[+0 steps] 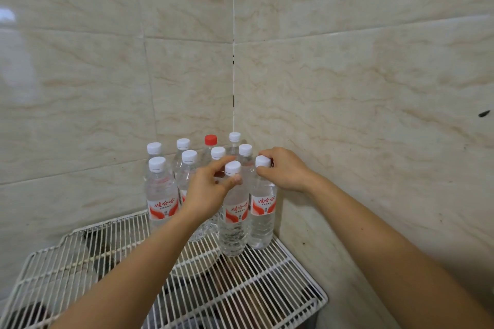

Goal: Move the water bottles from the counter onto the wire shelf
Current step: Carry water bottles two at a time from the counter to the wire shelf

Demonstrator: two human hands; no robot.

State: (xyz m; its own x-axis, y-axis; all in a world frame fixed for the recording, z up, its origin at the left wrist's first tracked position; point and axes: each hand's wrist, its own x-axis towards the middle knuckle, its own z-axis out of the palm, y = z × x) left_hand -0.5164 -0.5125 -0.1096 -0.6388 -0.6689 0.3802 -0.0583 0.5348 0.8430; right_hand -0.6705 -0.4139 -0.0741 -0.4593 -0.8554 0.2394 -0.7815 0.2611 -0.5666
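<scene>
Bottles (pixel 187 181) massed upright on the wire shelf (pixel 254 299), packed into the tiled corner (pixel 234 88) in tight rows, presumably to save rack space and let wall and neighbours brace each one. White caps throughout, bar one red cap (pixel 210 139) in the back row. Left hand (pixel 207 192) at the neck of the front bottle (pixel 233 211), thumb just below its cap, fingers round the far side: grip closed loosely on the neck. Right hand (pixel 284 169) likewise closed round the cap and neck of the end bottle (pixel 262 208), nearest the right wall. Held high rather than at the body, most likely because the necks are the only parts reachable once the bodies stand flank to flank, and because a thin, water-filled body would dent under a squeeze. Both bases down on the wires, or so it looks; both labels facing forward. Judged as the setting-down or squaring-up of a front row, with letting go to follow. Narrow bases on spaced wires make for tippy footing, so a straight release without a sideways nudge seems wise; one knock could topple the rows behind. No desk in view, so bottles left to fetch cannot be counted. Front half of the shelf bare of bottles, with dim shapes showing below through the wires.
</scene>
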